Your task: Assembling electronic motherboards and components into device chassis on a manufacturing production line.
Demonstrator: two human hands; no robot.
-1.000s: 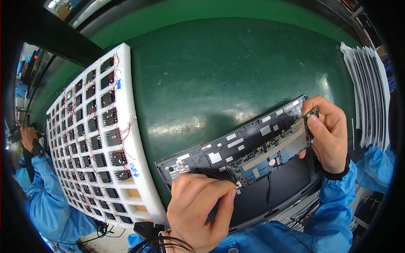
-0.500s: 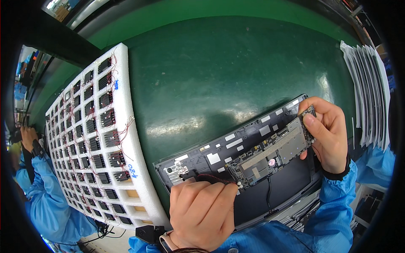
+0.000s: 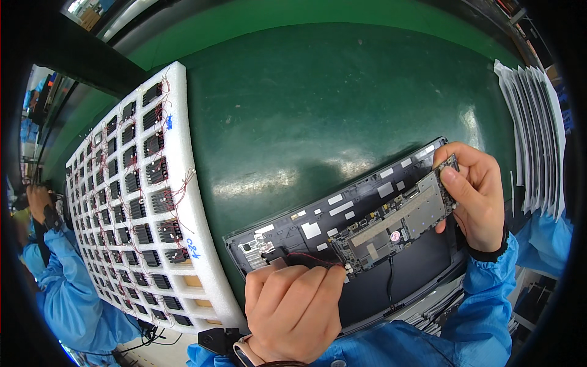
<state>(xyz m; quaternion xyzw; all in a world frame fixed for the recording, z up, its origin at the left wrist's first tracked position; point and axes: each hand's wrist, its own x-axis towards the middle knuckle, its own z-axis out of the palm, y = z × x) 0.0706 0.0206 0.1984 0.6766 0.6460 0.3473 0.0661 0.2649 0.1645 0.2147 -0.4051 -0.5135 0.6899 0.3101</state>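
Note:
A long narrow circuit board with grey metal shields and a round white sticker lies tilted over a dark device casing. My right hand grips the board's right end between thumb and fingers. At its lower left corner, beside small white connectors, my left hand is closed, fingertips pinched together. Thin red and black wires run along the casing into those fingertips; the wire ends are hidden there. A small grey-black part shows just above the left knuckles. A black cable hangs below the board.
On the left, a white foam tray holds many black finned parts with red wires. Thin white sheets stand in a row at right. Under everything is a green bench top. Another person's blue sleeve and hand appear far left.
The board has shifted very slightly, and my left hand has turned a little at its corner. More of the red wire shows above the left fingers. My right hand keeps its grip.

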